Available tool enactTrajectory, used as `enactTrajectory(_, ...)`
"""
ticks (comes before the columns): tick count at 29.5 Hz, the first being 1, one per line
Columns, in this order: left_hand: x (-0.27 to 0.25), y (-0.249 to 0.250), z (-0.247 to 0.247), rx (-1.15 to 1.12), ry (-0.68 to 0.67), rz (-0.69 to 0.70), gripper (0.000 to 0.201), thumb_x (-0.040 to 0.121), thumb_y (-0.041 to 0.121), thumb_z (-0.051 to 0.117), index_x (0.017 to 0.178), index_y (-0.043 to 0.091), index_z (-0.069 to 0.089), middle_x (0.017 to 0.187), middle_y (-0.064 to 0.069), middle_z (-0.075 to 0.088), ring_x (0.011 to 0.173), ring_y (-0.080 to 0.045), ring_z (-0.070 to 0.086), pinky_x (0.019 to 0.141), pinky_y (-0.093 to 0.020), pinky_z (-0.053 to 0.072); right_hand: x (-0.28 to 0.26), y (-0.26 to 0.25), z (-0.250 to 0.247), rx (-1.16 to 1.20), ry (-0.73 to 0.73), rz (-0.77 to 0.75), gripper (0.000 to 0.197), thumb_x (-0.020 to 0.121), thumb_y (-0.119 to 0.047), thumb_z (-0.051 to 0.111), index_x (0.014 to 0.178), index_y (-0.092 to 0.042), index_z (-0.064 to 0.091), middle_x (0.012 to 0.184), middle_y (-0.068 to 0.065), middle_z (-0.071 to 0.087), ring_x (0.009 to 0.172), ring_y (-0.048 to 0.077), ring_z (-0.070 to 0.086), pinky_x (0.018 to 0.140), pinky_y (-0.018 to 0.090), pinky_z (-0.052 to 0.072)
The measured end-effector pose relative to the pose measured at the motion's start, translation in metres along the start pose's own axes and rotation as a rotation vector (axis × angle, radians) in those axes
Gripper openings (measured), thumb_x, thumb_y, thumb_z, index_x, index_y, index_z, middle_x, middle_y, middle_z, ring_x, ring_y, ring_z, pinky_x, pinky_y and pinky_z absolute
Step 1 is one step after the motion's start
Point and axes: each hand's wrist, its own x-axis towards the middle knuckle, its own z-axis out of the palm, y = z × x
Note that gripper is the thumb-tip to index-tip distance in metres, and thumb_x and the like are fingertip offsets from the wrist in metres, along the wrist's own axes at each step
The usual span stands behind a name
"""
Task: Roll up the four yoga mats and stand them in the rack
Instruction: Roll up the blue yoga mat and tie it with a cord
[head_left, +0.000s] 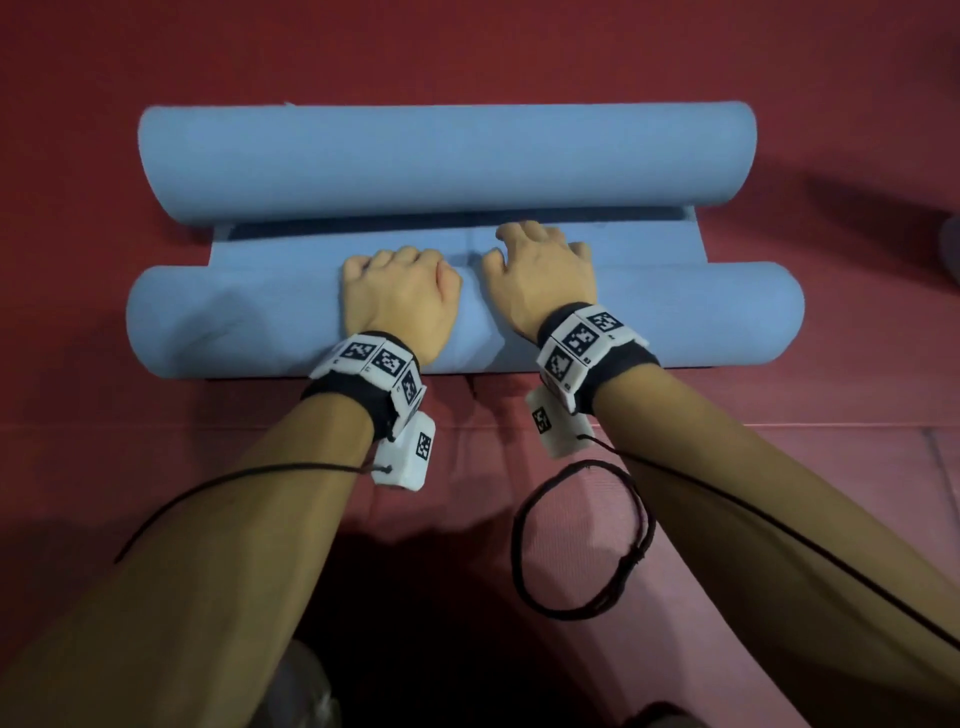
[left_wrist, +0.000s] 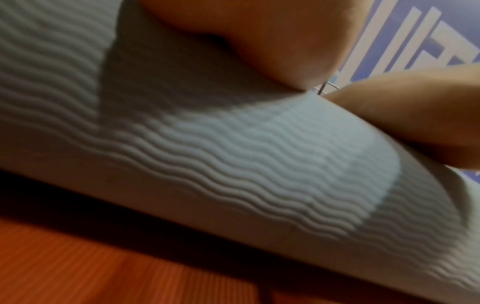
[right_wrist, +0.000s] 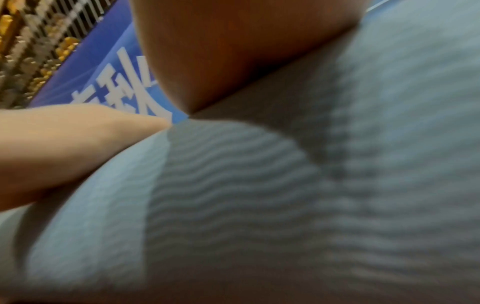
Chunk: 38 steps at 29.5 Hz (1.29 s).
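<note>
Pink mat (head_left: 571, 519): flat on the floor, nearest, not yet rolled.
Left hand (head_left: 400, 306): on the near roll (head_left: 234, 322), fingers (head_left: 387, 258) curled over its top, pressing.
Right hand (head_left: 537, 283): same roll, fingers reaching onto the flat strip (head_left: 291, 249).
Blue mat: on red floor (head_left: 78, 78), curled from both ends.
Far roll (head_left: 447, 161): loose, just ahead.
Advice: spread hands wider, roll evenly, keep edges aligned.
Rack: not seen.
</note>
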Motion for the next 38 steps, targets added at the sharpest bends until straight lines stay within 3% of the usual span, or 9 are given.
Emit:
enactTrajectory(4,0.029,0.000,-0.008,-0.024,-0.104,-0.027,0.045,0.096,0.036,0.027,0.105,0.017,0.067,0.115,-0.011,0.065,0.109,-0.033,0.057,0.092,-0.043,0.038,-0.020,-0.001,0.014,-0.107,0.255,-0.011,0.038,0.099,-0.037,0.034,0.104,-0.019,0.067,0.108,0.000,0.067,0.113,0.026,0.055,0.102,0.050,0.029)
enactTrajectory(6,0.038,-0.001,-0.008,-0.058,-0.133,-0.056,0.040,0.096,0.036,0.031,0.107,0.017,0.065,0.116,-0.011,0.065,0.111,-0.033,0.054,0.092,-0.043,0.038,-0.028,0.002,0.022,-0.131,0.338,-0.057,0.045,0.099,-0.043,0.030,0.107,-0.019,0.068,0.108,0.000,0.068,0.110,0.027,0.057,0.103,0.053,0.029)
enactTrajectory(10,0.040,-0.005,-0.001,-0.128,-0.030,-0.043,0.041,0.095,0.038,0.038,0.121,0.016,0.061,0.130,-0.008,0.056,0.127,-0.029,0.041,0.101,-0.043,0.032,-0.016,0.009,-0.001,-0.107,-0.038,-0.128,0.087,0.083,-0.082,0.018,0.138,-0.023,0.051,0.139,0.000,0.055,0.131,0.028,0.045,0.109,0.058,0.022)
enactTrajectory(12,0.038,-0.010,-0.002,-0.223,0.029,0.019,0.042,0.095,0.038,0.040,0.126,0.017,0.060,0.135,-0.004,0.053,0.130,-0.026,0.041,0.104,-0.042,0.030,-0.011,0.012,-0.010,-0.121,-0.177,-0.143,0.099,0.074,-0.093,0.023,0.145,-0.025,0.041,0.148,-0.001,0.045,0.137,0.028,0.037,0.110,0.059,0.019)
enactTrajectory(16,0.017,-0.020,-0.009,-0.294,-0.017,0.121,0.066,0.084,0.064,0.034,0.132,0.025,0.056,0.137,0.006,0.056,0.129,-0.018,0.049,0.109,-0.040,0.025,-0.007,0.015,-0.021,-0.104,-0.238,-0.188,0.115,0.060,-0.095,0.050,0.151,-0.028,0.029,0.156,-0.005,0.032,0.141,0.026,0.032,0.112,0.059,0.017)
enactTrajectory(19,0.007,-0.023,-0.019,-0.049,-0.261,0.213,0.112,0.058,0.082,0.063,0.150,0.028,0.030,0.153,0.007,0.035,0.141,-0.018,0.030,0.117,-0.047,0.014,-0.002,0.015,-0.026,-0.218,-0.343,-0.234,0.133,0.041,-0.075,0.081,0.152,-0.033,0.021,0.152,-0.005,0.033,0.138,0.028,0.033,0.109,0.061,0.022)
enactTrajectory(22,0.015,-0.017,-0.023,0.118,-0.322,0.207,0.131,0.044,0.070,0.083,0.151,0.029,0.021,0.150,0.002,0.035,0.136,-0.024,0.033,0.114,-0.048,0.020,0.002,0.011,-0.023,-0.257,-0.324,-0.210,0.123,0.040,-0.065,0.085,0.144,-0.037,0.027,0.141,-0.003,0.045,0.130,0.032,0.042,0.104,0.060,0.028)
enactTrajectory(30,0.022,-0.012,-0.036,0.110,-0.382,0.207,0.108,0.036,0.065,0.082,0.133,0.038,0.041,0.121,0.007,0.059,0.109,-0.026,0.056,0.083,-0.042,0.033,0.001,0.002,-0.039,-0.214,-0.396,-0.164,0.107,0.042,-0.060,0.083,0.137,-0.041,0.039,0.122,-0.004,0.060,0.112,0.030,0.056,0.096,0.051,0.036)
enactTrajectory(38,-0.038,-0.011,-0.040,-0.010,-0.562,0.181,0.101,0.037,0.067,0.084,0.127,0.040,0.047,0.118,0.012,0.064,0.107,-0.023,0.059,0.092,-0.046,0.044,-0.044,0.004,-0.044,-0.137,-0.641,-0.187,0.096,0.040,-0.056,0.084,0.127,-0.048,0.044,0.113,-0.015,0.063,0.107,0.020,0.058,0.097,0.049,0.044)
